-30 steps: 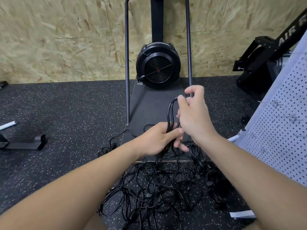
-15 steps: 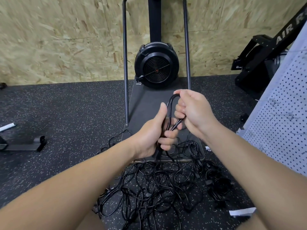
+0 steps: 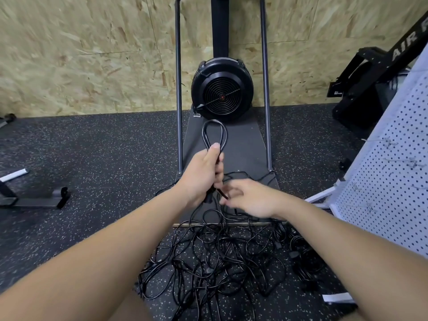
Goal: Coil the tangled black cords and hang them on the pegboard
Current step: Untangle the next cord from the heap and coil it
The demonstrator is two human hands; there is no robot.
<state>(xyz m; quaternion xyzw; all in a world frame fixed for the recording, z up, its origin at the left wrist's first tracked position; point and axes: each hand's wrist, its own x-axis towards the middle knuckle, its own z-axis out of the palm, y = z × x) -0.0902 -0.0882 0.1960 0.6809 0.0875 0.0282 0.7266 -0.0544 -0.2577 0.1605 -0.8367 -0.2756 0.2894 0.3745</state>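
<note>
gripping a black cord loop (image 3: 214, 135) at frame centre, the left hand (image 3: 203, 174) has fingers curled round the gathered strands, loop standing up above the fist. right hand (image 3: 252, 198) just right of it, blurred; fingers look loosely spread near a trailing strand, contact cannot be told. tangled cords (image 3: 215, 258) lie on the speckled floor (image 3: 92, 158), lower centre. pegboard (image 3: 393, 181) leans at right edge.

Black fan-wheel exercise machine (image 3: 221, 90) on grey platform (image 3: 240, 144), chipboard wall (image 3: 81, 54), speckled rubber floor (image 3: 104, 154)
</note>
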